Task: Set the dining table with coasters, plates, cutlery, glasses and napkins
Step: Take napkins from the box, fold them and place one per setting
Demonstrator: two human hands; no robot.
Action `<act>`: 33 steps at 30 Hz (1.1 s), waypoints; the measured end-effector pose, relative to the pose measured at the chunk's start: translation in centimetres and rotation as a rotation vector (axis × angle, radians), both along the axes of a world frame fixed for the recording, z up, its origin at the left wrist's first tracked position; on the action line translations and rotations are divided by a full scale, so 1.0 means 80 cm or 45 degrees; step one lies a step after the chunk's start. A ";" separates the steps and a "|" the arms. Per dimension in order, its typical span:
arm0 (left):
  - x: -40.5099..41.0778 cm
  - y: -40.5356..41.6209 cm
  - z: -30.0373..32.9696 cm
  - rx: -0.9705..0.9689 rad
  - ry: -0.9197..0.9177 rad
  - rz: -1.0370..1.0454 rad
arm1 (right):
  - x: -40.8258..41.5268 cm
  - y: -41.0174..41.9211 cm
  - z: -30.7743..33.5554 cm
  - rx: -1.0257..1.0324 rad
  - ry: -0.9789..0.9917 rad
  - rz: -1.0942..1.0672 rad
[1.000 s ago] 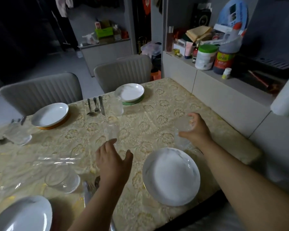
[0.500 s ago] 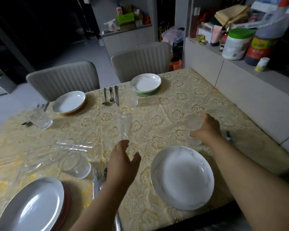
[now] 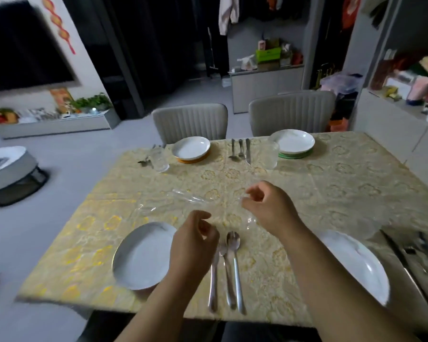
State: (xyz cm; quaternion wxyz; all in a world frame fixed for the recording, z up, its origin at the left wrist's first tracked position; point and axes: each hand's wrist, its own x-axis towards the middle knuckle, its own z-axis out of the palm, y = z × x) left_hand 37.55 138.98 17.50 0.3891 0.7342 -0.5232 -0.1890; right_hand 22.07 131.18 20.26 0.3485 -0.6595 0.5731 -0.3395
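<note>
Four white plates point(image 3: 143, 255) on table; far two on coasters point(image 3: 192, 160); cutlery point(image 3: 226, 270) beside; glasses point(image 3: 159, 159) upright.

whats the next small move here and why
Probably lift the clear plastic film off the tablecloth. It lies crumpled just beyond the near left plate and the cutlery, in the middle of the settings. The left hand and right hand hover by it with fingers curled; whether either already pinches it is unclear.
</note>
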 end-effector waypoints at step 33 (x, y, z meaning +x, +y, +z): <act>0.638 0.447 0.002 0.050 -0.046 0.879 | 0.705 0.309 0.039 0.101 -0.635 0.698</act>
